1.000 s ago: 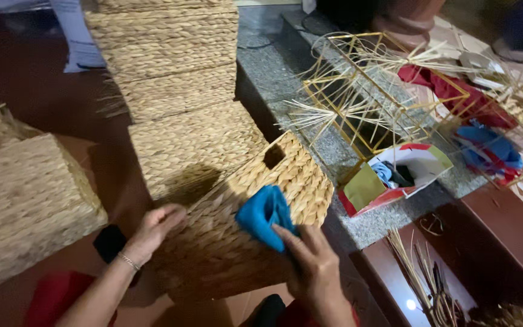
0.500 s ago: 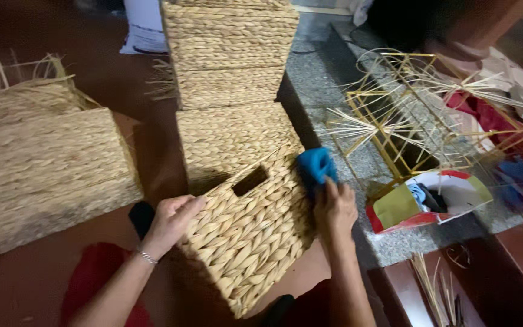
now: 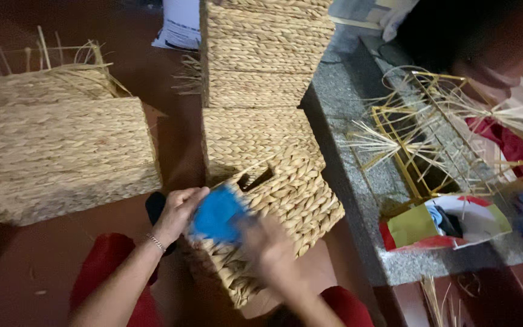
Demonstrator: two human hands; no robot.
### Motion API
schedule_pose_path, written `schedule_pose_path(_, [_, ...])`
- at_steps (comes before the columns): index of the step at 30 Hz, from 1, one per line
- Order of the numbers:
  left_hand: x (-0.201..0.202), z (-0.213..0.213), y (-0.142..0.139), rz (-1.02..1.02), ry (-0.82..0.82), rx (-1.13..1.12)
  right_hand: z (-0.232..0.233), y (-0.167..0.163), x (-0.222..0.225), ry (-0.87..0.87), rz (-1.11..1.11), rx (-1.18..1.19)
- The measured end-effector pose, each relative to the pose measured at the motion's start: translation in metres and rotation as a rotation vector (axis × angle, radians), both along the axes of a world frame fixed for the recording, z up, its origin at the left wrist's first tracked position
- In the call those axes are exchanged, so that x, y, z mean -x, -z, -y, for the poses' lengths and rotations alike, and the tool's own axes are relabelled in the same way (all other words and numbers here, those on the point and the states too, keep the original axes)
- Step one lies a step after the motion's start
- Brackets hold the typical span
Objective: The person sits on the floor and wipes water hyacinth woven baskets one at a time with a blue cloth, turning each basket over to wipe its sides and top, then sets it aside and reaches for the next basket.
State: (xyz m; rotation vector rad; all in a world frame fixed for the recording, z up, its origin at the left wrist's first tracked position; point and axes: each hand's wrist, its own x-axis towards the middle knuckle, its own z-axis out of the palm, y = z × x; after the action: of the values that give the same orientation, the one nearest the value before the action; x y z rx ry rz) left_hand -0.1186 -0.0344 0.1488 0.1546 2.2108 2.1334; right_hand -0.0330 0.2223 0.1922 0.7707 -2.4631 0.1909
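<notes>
Below, reddish floor (image 3: 25,272) beside a granite ledge (image 3: 346,139) — both hands (image 3: 177,212) pinching blue cloth (image 3: 216,215) against basket (image 3: 292,200).

Basket (image 3: 286,206) on lap, both hands on it: left hand (image 3: 180,212), right hand (image 3: 264,239) with blue cloth (image 3: 216,215). Stack of baskets (image 3: 261,54) close ahead, blocks forward reach. Big basket (image 3: 62,157) left; bare floor strip (image 3: 177,139) between. Stone ledge (image 3: 358,200) right, crowded with wire frame (image 3: 431,133) and box (image 3: 449,221).
</notes>
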Motion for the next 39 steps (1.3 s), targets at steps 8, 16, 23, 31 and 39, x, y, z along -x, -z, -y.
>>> schedule_pose_path(8, [0.008, -0.016, 0.024, -0.027, 0.046, -0.070, -0.114, -0.009, 0.092, 0.675, -0.136, 0.166])
schedule_pose_path(16, [0.019, -0.007, 0.025, -0.065, -0.068, -0.020, 0.012, -0.006, -0.035, 0.071, 0.052, 0.073])
schedule_pose_path(23, [0.015, -0.005, 0.026, -0.020, -0.004, -0.084, -0.016, -0.008, 0.002, 0.155, 0.139, -0.245])
schedule_pose_path(31, [0.013, -0.017, 0.035, -0.040, 0.048, -0.097, -0.113, -0.010, 0.084, 0.647, -0.118, 0.182])
schedule_pose_path(39, [0.032, -0.002, 0.046, 0.017, -0.069, -0.153, 0.013, -0.005, -0.028, -0.057, -0.084, 0.116])
